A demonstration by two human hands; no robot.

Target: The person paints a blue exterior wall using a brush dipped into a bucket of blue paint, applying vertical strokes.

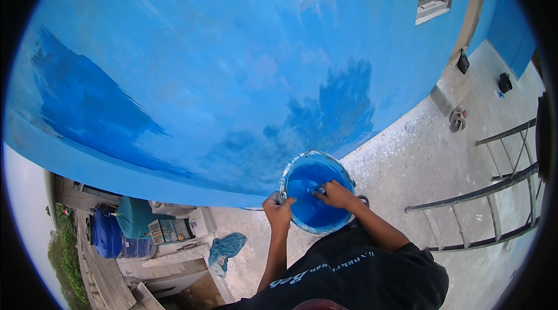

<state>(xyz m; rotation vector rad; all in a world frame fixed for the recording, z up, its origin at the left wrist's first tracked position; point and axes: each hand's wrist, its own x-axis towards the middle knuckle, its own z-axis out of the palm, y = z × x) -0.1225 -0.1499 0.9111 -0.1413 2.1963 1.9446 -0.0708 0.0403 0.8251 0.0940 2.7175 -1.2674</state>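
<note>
- Low in the middle of the view, against the foot of the blue wall (232,66): held up a round paint bucket (315,192) with blue paint inside and a pale smeared rim.
- Gripped the bucket's near-left rim with the left hand (278,210), fingers curled and clamped over the edge, forearm rising straight from the lower edge.
- Reached over the near rim with the right hand (337,193), fingers bunched together around a small dark thing down in the paint; could not tell what it was. Elbow bent, forearm coming in from the lower right.
- Wore a black shirt (360,278) just below the bucket.
- Had pale, dusty concrete ground (418,164) open to the right of the bucket.
- Bounded that room further right by a grey ladder (494,193).
- Left a crumpled blue cloth (226,247) on the ground lower left, apart from the hands.
</note>
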